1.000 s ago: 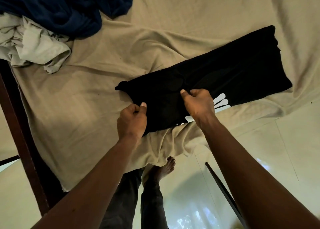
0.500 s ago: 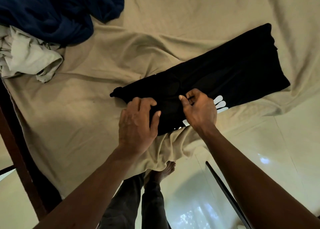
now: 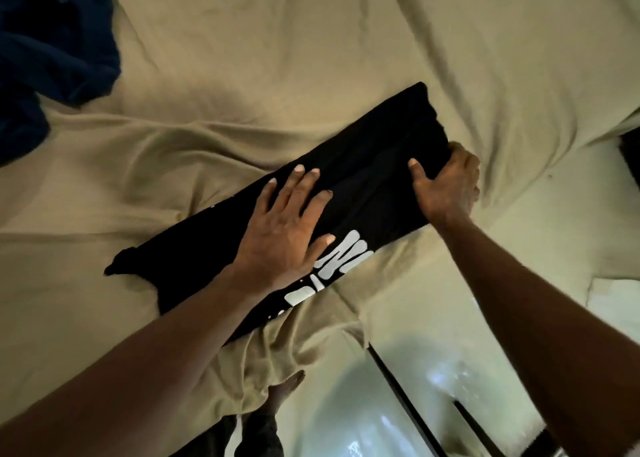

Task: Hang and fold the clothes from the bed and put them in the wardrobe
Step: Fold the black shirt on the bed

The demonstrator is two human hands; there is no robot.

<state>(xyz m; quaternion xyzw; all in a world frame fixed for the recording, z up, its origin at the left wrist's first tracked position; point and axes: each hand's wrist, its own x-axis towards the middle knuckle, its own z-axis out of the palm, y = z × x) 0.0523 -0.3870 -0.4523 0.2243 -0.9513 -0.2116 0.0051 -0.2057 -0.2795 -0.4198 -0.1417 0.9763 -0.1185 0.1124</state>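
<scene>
On the bed sheet (image 3: pixel 277 58): the black garment (image 3: pixel 367 179) lies as a long narrow band, already folded lengthwise. It runs from 8 o'clock up to 1 o'clock through the middle of the view, with its near side close to the mattress edge.
Your left hand (image 3: pixel 280 228): it lies flat on the middle of the band, palm down, fingers straight and spread, gripping nothing. It reads as an anchor, so the layers beneath neither slide nor spring open when the other end is lifted.
Your right hand (image 3: pixel 446 183): it is at 2 o'clock, on the far-right end of the band. The thumb (image 3: pixel 417 171) lies on top and the fingers curl under the edge, so you have that end pinched. The hold looks set to carry the end over toward your left hand.
White print (image 3: pixel 343 259): it faces up along the near edge, just right of your left thumb. A crosswise fold would probably cover it.
Step in hand: most likely the first crosswise fold. Stowing the garment is not yet begun.
Risk: the sheet is rumpled beneath the band, and a ridge could skew the crease. Keep your left palm pressed down.
Blue garment (image 3: pixel 52 51): it is bunched at 10 o'clock, well apart and unfolded, and looks next in line.
Wardrobe: it is not in view.
Your foot (image 3: pixel 284 387): it is at 6 o'clock on the pale floor (image 3: pixel 346 422), so you stand right against the bed.
</scene>
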